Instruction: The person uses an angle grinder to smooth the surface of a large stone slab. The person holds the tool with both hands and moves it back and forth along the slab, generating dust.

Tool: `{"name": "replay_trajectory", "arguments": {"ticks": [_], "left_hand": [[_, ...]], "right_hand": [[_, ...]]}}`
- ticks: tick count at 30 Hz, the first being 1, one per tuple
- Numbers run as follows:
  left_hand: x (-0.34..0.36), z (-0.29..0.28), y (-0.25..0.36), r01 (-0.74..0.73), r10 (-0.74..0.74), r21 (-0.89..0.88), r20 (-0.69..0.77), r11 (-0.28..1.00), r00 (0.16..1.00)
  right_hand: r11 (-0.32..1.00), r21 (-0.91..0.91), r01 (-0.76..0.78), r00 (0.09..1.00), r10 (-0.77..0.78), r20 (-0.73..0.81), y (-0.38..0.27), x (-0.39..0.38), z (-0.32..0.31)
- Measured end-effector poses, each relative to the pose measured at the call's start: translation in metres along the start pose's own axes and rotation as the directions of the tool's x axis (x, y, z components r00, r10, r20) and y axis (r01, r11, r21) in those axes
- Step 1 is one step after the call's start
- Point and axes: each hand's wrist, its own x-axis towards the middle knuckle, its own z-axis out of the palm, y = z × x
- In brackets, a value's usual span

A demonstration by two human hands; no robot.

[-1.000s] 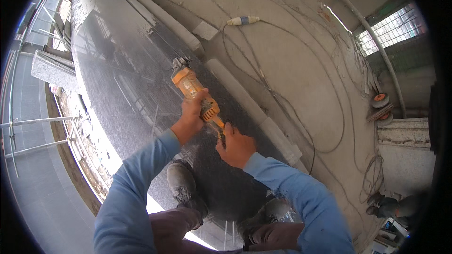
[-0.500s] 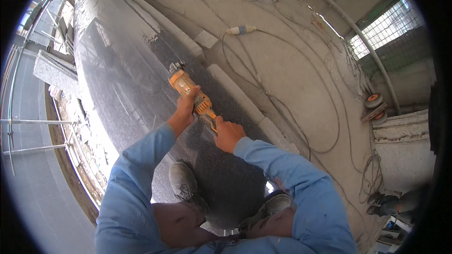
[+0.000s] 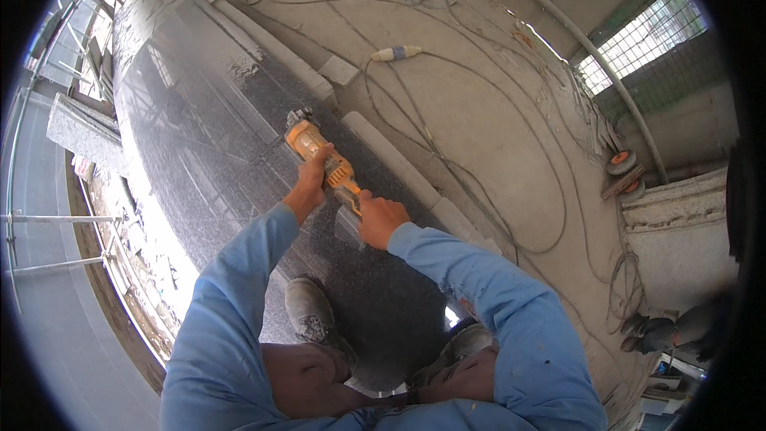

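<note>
An orange angle grinder (image 3: pixel 308 142) is held low over a dark, polished stone slab (image 3: pixel 199 160), its grey head pointing away from me. My left hand (image 3: pixel 310 179) wraps the middle of the grinder's body. Closer to me, my right hand (image 3: pixel 381 219) grips its rear handle. The grinder's head (image 3: pixel 300 117) is near the slab's right-hand side; whether it touches the stone, I cannot tell. Pale lines run along the slab, and a patch of grey debris (image 3: pixel 242 70) lies beyond the tool. My shoes (image 3: pixel 308 308) rest on the slab.
Pale stone strips (image 3: pixel 391 156) line the slab's right edge. Cables loop over the dusty floor, with a white-and-blue connector (image 3: pixel 396 53) among them. A small wheeled trolley (image 3: pixel 621 166) stands at right, near another person's legs (image 3: pixel 678 331). Scaffold poles (image 3: pixel 60 218) are at left.
The surroundings have shifted slightly left in view, while the grinder stays almost in the same place in the picture. Both hands keep their hold on it.
</note>
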Motion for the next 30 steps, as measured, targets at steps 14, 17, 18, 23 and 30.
{"name": "replay_trajectory", "arguments": {"ticks": [14,17,18,23,30], "left_hand": [[0.003,-0.005,-0.005,0.024,-0.024,-0.006,0.004,1.000,1.000],[0.006,-0.006,-0.004,0.036,-0.036,0.031,0.013,0.999,0.999],[0.006,-0.005,-0.002,0.040,-0.041,0.039,0.018,0.998,0.999],[0.013,-0.005,0.008,0.045,-0.045,0.010,0.004,0.999,0.999],[0.025,-0.018,0.009,0.045,-0.046,-0.015,-0.035,0.999,0.998]], "right_hand": [[1.000,-0.004,0.011,1.000,-0.011,0.018,0.002,0.006,0.007],[1.000,-0.005,0.019,1.000,-0.019,-0.002,0.000,0.005,0.003],[1.000,-0.008,0.023,0.999,-0.023,-0.027,0.000,0.006,0.004],[0.998,-0.049,0.042,0.998,-0.044,-0.042,-0.011,0.015,-0.002],[0.998,-0.031,0.059,0.996,-0.061,-0.066,-0.014,0.033,-0.003]]}}
